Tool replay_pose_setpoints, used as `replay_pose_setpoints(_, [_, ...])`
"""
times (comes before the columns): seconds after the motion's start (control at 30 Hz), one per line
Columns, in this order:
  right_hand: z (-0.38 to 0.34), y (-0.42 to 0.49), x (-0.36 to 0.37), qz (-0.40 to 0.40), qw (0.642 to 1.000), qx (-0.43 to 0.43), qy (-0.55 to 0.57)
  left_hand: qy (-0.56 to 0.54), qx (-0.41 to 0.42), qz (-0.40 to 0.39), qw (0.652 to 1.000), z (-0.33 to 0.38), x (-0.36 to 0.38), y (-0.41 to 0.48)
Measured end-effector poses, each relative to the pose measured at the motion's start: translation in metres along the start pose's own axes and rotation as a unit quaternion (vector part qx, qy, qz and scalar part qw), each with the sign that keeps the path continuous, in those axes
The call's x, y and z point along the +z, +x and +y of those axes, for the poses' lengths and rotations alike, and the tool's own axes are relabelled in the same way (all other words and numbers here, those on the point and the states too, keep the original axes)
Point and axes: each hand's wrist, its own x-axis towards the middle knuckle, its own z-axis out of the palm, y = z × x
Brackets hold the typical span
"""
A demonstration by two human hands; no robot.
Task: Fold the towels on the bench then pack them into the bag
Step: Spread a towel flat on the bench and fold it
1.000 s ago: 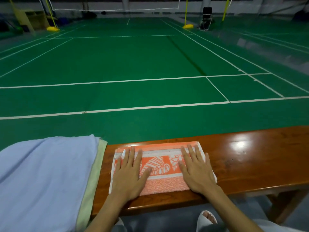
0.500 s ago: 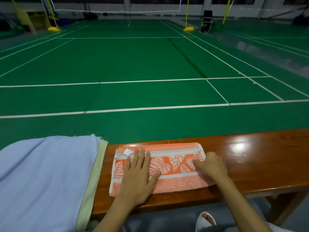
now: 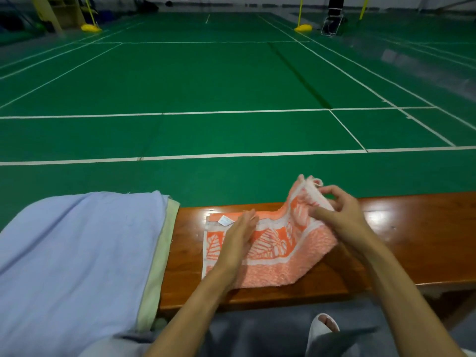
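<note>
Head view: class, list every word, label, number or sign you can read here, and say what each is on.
No text can be read.
The white tag on the orange towel is too small and blurred to read.
The court floor bears only white lines, no words or numbers.

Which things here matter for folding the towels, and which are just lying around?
Job: orange towel, pressed by left hand, pinched by right hand; blue towel; pale green towel under it; bench. No bag in view.
Lying about: yellow post bases, black chair.
</note>
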Motion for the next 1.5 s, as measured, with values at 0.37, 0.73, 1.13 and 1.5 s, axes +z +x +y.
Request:
replay_pose_setpoints(0.37, [0.025, -0.018, 0.088, -0.053, 0.971, -0.125, -0.196, -0.214, -0.153, 0.035, 0.964, 0.013, -0.060, -0.005])
replay_pose_setpoints(0.73, [0.073, -0.015, 0.081, -0.113, 0.906, -0.153, -0.378, -0.155, -0.210, 0.124, 0.957, 0.019, -0.097, -0.014])
replay_pose_setpoints(1.13, [0.080, -0.020, 0.104, -0.133, 0.886, -0.117, -0.429, 0.567, -0.016, 0.341, 0.750, 0.003, -0.102, -0.020])
replay_pose_setpoints(1.5, [0.079, -0.022, 0.106, -0.153, 0.830, -0.155, -0.514, 0.563, 0.108, 0.264, 0.776, -0.043, -0.060, -0.007])
